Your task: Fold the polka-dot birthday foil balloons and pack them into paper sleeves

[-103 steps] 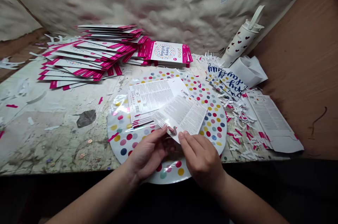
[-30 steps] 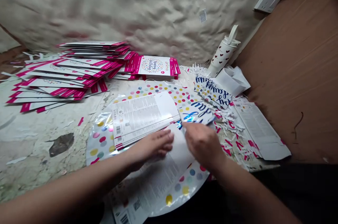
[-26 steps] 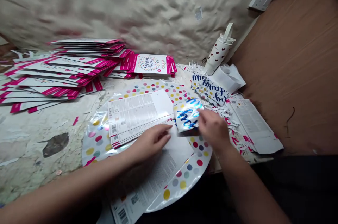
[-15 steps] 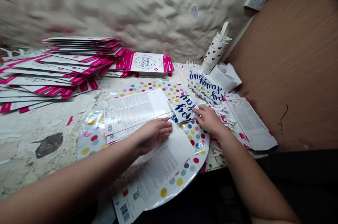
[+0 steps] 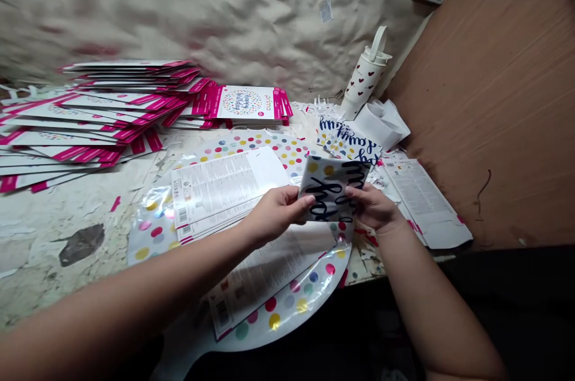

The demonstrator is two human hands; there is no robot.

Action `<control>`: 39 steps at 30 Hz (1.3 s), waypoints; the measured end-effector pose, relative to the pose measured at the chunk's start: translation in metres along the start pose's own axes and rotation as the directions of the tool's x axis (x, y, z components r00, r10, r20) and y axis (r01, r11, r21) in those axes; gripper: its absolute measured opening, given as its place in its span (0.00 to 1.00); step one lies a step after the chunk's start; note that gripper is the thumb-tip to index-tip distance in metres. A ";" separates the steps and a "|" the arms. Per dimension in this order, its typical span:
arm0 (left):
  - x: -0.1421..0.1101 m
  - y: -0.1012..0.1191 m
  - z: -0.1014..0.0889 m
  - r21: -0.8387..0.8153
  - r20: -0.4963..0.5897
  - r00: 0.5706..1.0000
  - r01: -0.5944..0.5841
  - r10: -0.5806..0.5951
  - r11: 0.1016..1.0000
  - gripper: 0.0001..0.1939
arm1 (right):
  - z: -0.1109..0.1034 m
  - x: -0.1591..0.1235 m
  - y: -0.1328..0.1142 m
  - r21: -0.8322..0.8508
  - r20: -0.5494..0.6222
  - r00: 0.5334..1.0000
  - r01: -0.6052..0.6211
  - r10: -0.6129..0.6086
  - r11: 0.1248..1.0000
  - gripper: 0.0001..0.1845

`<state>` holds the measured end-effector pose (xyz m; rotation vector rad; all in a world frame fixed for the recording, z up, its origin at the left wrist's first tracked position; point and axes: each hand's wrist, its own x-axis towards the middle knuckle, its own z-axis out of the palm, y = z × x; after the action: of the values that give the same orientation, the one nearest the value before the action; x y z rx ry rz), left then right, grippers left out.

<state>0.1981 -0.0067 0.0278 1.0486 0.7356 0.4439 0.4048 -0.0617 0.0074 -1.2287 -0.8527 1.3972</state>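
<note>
Narrowly, left hand (image 5: 283, 210) and right hand (image 5: 376, 207) are pinching foil (image 5: 331, 189).
Thumbs (image 5: 307, 202) are pressing at eight and three o'clock, forearms (image 5: 431, 279) slanting inward.

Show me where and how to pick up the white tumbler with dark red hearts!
Probably pinch the white loop handle, coming from above. It sticks up from the lid of the tilted white tumbler with dark red hearts, while curled white paper crowds the bottom.

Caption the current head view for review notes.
Left hand and right hand hold a folded white sheet with dark lettering.
</note>
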 end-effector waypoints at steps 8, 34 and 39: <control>-0.043 -0.029 -0.042 0.904 0.212 0.954 -0.274 0.212 0.329 0.21 | -0.013 -0.020 0.013 0.004 -0.237 0.971 -0.016 0.016 1.000 0.20; -0.022 -0.008 -0.025 0.756 0.650 0.720 -0.577 0.245 -0.310 0.06 | 0.028 -0.016 -0.016 -0.239 0.011 0.969 -0.237 0.246 0.942 0.14; -0.023 -0.007 -0.026 0.778 0.626 0.718 -0.551 0.303 -0.301 0.06 | 0.059 -0.013 0.005 -0.353 -0.111 0.989 -0.133 0.099 0.926 0.09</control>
<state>0.1632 -0.0089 0.0220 2.9824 0.3097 0.3572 0.3456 -0.0688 0.0190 -1.6340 -1.0163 1.3008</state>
